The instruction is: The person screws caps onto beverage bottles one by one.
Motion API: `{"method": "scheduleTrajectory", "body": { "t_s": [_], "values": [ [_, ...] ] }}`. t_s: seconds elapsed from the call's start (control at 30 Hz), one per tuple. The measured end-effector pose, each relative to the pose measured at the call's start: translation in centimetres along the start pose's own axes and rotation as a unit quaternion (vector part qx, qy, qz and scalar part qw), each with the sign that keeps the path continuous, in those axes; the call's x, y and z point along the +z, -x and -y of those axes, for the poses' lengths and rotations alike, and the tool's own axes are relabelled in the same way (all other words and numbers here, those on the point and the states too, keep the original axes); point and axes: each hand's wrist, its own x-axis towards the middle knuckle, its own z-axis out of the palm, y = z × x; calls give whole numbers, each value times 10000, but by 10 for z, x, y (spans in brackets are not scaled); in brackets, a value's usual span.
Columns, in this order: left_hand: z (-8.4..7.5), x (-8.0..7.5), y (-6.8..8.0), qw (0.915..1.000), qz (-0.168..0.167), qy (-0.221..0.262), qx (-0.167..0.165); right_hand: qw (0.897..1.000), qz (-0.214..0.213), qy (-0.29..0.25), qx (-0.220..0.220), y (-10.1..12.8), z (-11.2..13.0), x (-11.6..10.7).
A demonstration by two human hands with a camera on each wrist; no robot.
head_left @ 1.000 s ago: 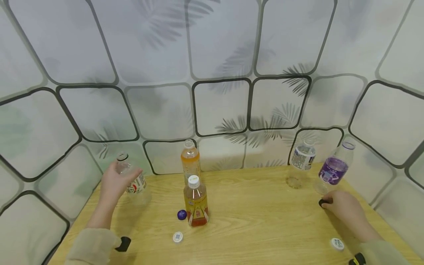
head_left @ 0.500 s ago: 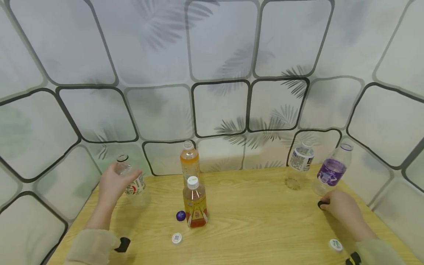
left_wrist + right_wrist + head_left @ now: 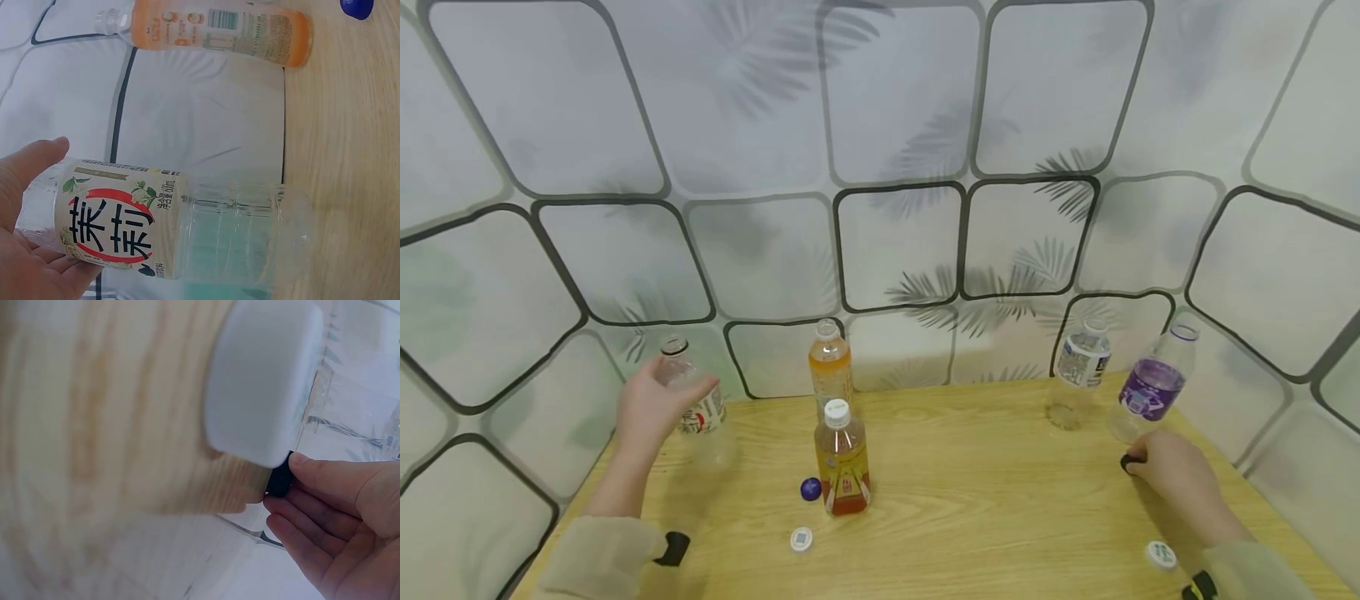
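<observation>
At the left end of the table my left hand [image 3: 651, 408] grips a clear, uncapped plastic bottle [image 3: 703, 412] round its upper part. Its cream label with a red ring faces the left wrist view, where the thumb lies above and the fingers curl beneath. Whether the bottle's base touches the wood I cannot tell. At the right, my right hand [image 3: 1180, 475] pinches a small black bottle cap [image 3: 1129, 462] between thumb and fingers, low over the table. A clear bottle with a purple label [image 3: 1152, 387] stands uncapped just behind that hand.
A second clear bottle [image 3: 1082, 360] stands uncapped at the back right. Mid-table are an open orange-drink bottle [image 3: 830, 362] and a white-capped tea bottle [image 3: 844, 467]. A blue cap [image 3: 811, 489], one white cap [image 3: 801, 540] and another white cap [image 3: 1161, 555] lie loose. Patterned walls [image 3: 895, 242] border the table.
My left hand has shifted slightly left and up in the head view, carrying the clear bottle along. My right hand keeps its pinch on the black cap, almost still.
</observation>
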Motion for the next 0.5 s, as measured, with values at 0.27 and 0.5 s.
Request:
{"method": "scheduleTrajectory", "body": {
  "t_s": [0.27, 0.5],
  "values": [
    [-15, -6, 2, 9994, -136, 52, 309, 10000, -15, 40, -17, 2, 2, 0],
    [-33, -11, 5, 9966, -358, 9, 737, 9999, 6, 128, 7, 1, 2, 1]
  ]
}}
